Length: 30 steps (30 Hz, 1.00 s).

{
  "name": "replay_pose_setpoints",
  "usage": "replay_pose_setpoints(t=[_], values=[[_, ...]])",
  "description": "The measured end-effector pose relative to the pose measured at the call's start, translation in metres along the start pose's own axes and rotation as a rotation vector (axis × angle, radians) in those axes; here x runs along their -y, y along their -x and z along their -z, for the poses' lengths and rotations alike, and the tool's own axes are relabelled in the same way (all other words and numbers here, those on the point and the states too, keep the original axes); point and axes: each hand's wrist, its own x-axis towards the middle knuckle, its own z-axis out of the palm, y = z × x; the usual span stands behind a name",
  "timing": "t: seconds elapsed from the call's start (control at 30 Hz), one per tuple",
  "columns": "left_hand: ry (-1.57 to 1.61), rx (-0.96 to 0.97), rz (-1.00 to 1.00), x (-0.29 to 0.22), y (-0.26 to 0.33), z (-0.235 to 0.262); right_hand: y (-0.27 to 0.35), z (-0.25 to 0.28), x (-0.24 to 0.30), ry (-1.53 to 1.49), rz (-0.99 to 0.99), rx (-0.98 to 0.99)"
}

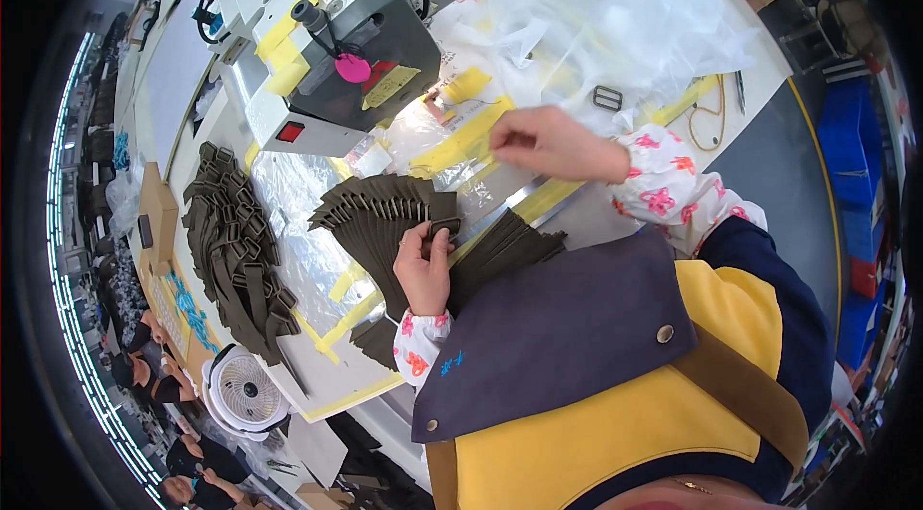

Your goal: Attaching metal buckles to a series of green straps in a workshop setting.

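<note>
My left hand [423, 270] is closed with thumb and fingers on the end of a dark olive webbing strap, where a dark slide buckle [444, 225] sits. Beside it, a fan of overlapping olive straps [370, 212] with metal buckles along the far edge lies on the table. More folded strap ends [505, 246] spread to the right of that hand. Raised over the yellow-taped table edge, my right hand [553, 143] has its fingers curled together; whatever may be between them is hidden. A grey and white sewing machine [356, 58] stands just beyond both hands.
A tangled heap of buckled straps [240, 250] lies at the left. One loose slide buckle [607, 99] rests near crumpled clear plastic [615, 20] at the back right. A white fan [248, 389] stands off the table's left corner. Blue bins [851, 174] line the right; people sit far left.
</note>
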Motion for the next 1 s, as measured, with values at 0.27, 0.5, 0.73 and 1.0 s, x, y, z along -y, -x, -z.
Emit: replay_pose_setpoints(t=[0.27,0.5,0.73,1.0], values=[[-0.212,0.053,-0.354,-0.007,0.004,-0.015,0.047,0.095,-0.057,0.999,-0.161,-0.081],[-0.275,0.343,-0.232,-0.004,-0.002,-0.017,0.047,0.089,-0.085,1.066,-0.156,-0.188],[-0.193,0.490,-0.050,0.007,-0.014,-0.010,0.043,0.118,-0.068,0.233,-0.415,-0.224],[-0.345,0.483,-0.146,0.006,-0.017,-0.014,0.031,0.102,-0.030,-0.068,-0.323,-0.439]])
